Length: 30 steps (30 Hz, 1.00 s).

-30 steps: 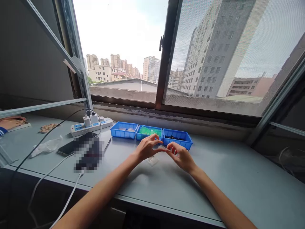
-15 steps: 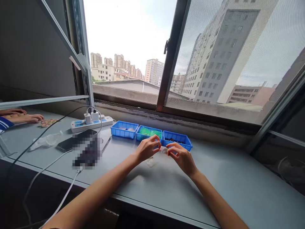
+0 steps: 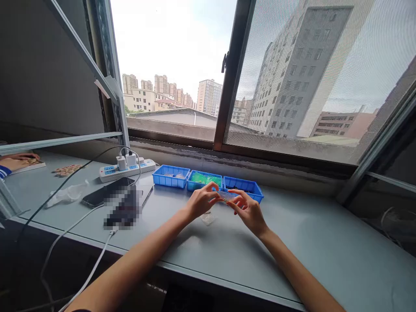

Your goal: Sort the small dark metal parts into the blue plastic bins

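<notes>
Between my two hands is a small clear plastic bag [image 3: 227, 196], pinched at its edges above the table. My left hand [image 3: 202, 201] is closed on the bag's left side with thumb and fingertips. On the other side, my right hand [image 3: 248, 211] grips it the same way; a small thin item shows near those fingertips, too small to name. Just below my left hand, another clear plastic bag [image 3: 208, 218] lies on the table. Close behind the hands stand a blue bin with green contents [image 3: 194, 186] and a blue bin with dark pieces [image 3: 258, 197].
A third blue bin [image 3: 170, 182] holds small pale packets. Left of it are a power strip [image 3: 112, 175], a black phone [image 3: 97, 197], a blurred-out device [image 3: 121, 212] and cables. Farther left lie crumpled plastic [image 3: 69, 193], a pile of small tan pieces [image 3: 67, 170] and another person's hand [image 3: 19, 161].
My right hand has turned and its fingers have come nearer my left, the plastic bag now spanning between both. The other person's hand has drawn left, off the tan pile.
</notes>
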Each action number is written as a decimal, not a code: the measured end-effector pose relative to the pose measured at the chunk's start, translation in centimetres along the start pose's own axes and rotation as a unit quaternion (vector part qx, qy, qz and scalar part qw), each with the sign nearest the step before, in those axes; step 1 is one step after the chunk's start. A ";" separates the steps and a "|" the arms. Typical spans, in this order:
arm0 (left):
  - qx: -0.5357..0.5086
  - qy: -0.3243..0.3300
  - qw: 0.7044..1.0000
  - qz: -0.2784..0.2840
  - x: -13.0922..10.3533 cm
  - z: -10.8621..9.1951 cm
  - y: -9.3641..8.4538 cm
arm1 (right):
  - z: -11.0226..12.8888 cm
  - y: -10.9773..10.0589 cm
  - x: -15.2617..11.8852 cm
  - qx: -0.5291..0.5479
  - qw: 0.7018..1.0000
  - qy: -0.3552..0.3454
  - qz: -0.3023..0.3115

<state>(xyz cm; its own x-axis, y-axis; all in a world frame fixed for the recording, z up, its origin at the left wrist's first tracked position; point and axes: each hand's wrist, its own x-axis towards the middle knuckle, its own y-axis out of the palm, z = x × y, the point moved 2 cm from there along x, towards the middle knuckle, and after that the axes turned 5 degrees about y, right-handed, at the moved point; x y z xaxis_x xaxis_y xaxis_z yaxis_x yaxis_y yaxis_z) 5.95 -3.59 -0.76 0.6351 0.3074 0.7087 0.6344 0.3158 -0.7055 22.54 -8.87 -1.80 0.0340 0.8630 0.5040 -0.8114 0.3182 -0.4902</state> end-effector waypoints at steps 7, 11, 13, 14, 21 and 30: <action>0.089 -0.113 0.974 -0.176 -0.4 3.8 -2.4 | -0.2 -0.3 -0.1 -0.087 0.996 0.011 0.031; 0.146 -0.269 0.920 -0.245 -2.1 7.3 -4.5 | -0.2 -0.7 -0.1 -0.122 0.991 0.014 0.057; 0.155 -0.337 0.893 -0.254 -3.0 8.5 -5.2 | -0.2 -0.8 -0.2 -0.129 0.989 0.020 0.068; 0.155 -0.363 0.882 -0.258 -3.4 8.9 -5.5 | -0.2 -0.7 -0.2 -0.132 0.988 0.023 0.073; 0.147 -0.462 0.843 -0.234 -4.1 9.5 -6.5 | -0.4 -0.6 -0.2 -0.147 0.983 0.035 0.100; 0.131 -0.460 0.849 -0.225 -4.8 10.5 -6.3 | 0.0 -0.1 -0.4 -0.155 0.981 0.012 0.118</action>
<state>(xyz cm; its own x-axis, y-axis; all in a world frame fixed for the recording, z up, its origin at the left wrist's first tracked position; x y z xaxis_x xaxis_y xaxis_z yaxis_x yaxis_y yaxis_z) -5.78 2.39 0.37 -0.3351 0.6361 0.6950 0.5258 0.7384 -0.4223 22.59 -9.23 -1.94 -0.1165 0.9349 0.3353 -0.5814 0.2095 -0.7862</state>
